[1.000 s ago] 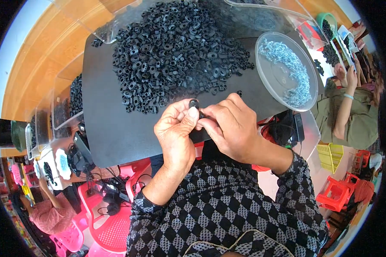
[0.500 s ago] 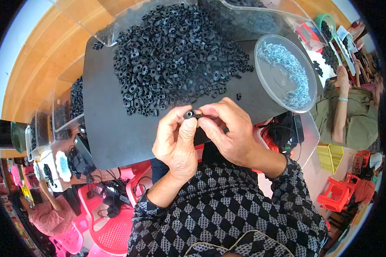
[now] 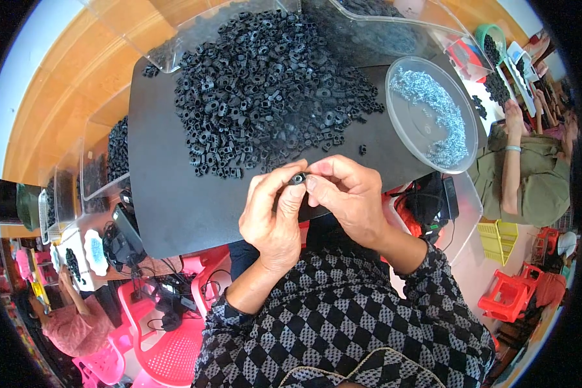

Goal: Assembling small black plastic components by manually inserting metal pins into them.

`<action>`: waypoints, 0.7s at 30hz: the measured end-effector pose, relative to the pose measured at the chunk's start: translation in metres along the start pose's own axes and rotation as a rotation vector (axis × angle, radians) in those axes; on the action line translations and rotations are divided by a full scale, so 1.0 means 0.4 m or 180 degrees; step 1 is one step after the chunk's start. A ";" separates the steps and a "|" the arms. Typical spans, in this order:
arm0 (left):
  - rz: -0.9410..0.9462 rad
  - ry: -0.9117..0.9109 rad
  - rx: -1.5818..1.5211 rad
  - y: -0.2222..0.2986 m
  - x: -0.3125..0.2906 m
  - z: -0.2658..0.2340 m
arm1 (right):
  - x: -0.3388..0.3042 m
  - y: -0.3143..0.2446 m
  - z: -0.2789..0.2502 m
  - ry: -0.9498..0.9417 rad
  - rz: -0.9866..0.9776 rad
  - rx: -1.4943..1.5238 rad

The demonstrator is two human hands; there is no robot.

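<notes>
Close to the table's near edge, my left hand (image 3: 273,216) pinches a small black plastic part (image 3: 297,178) with a round opening, between thumb and fingers. My right hand (image 3: 350,197) meets it from the right, thumb and fingertips pressed together at the part's side; whether they grip the part or something tiny is hidden. Beyond both hands lies a big heap of black plastic parts (image 3: 265,90). To the right of the heap, a round clear plastic lid (image 3: 417,132) carries many small shiny silvery-blue pieces (image 3: 451,123), too small to name.
The dark table (image 3: 168,200) ends just under my hands. Clear plastic bins (image 3: 103,161) stand at the left and far side. One loose part (image 3: 363,149) lies off the heap. A pink chair (image 3: 174,346) is at lower left; a co-worker in green (image 3: 540,174) sits at right.
Both hands have shifted slightly right, and the black part has been turned between the fingers. The view has moved a little; the heap and lid look the same.
</notes>
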State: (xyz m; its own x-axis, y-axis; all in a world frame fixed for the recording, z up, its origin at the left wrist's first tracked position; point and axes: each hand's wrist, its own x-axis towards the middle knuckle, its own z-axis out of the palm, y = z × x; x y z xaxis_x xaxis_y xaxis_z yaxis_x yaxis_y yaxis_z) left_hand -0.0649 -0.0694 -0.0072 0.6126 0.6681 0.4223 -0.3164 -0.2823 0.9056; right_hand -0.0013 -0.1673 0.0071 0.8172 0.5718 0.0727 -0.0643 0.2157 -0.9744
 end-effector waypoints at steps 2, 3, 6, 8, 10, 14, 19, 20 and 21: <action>-0.0427 -0.0131 -0.0555 0.006 -0.005 -0.013 | -0.002 -0.002 -0.017 -0.0006 -0.0039 -0.0672; -0.0722 -0.0289 -0.0840 0.005 -0.007 -0.018 | 0.002 -0.001 -0.026 0.0062 -0.0354 -0.0984; -0.1217 -0.0614 -0.1315 0.013 -0.006 -0.032 | 0.014 -0.018 -0.060 0.0138 -0.0672 -0.1400; -0.1518 -0.0645 -0.1332 0.018 -0.006 -0.035 | 0.026 -0.058 -0.069 -0.0471 -0.0581 -0.1756; -0.1469 -0.0702 -0.1212 0.016 -0.008 -0.038 | 0.037 -0.069 -0.068 -0.0513 -0.0790 -0.1854; -0.1441 -0.0828 -0.1161 0.018 -0.004 -0.038 | 0.038 -0.075 -0.081 -0.0727 -0.0915 -0.2023; -0.1291 -0.1057 -0.0998 0.002 0.001 -0.055 | 0.039 -0.094 -0.087 -0.0972 -0.0624 -0.1917; -0.1265 -0.1145 -0.1053 0.001 0.000 -0.055 | 0.041 -0.094 -0.088 -0.0993 -0.0577 -0.1955; -0.1266 -0.1150 -0.1059 0.004 -0.001 -0.053 | 0.042 -0.093 -0.089 -0.1014 -0.0530 -0.1993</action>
State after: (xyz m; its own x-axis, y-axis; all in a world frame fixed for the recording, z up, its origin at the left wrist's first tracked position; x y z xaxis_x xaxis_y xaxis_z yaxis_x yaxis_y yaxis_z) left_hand -0.0809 -0.0553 -0.0067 0.9172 0.3870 0.0948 -0.1869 0.2077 0.9602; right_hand 0.0351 -0.1938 0.0372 0.5748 0.7944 0.1963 0.4649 -0.1195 -0.8773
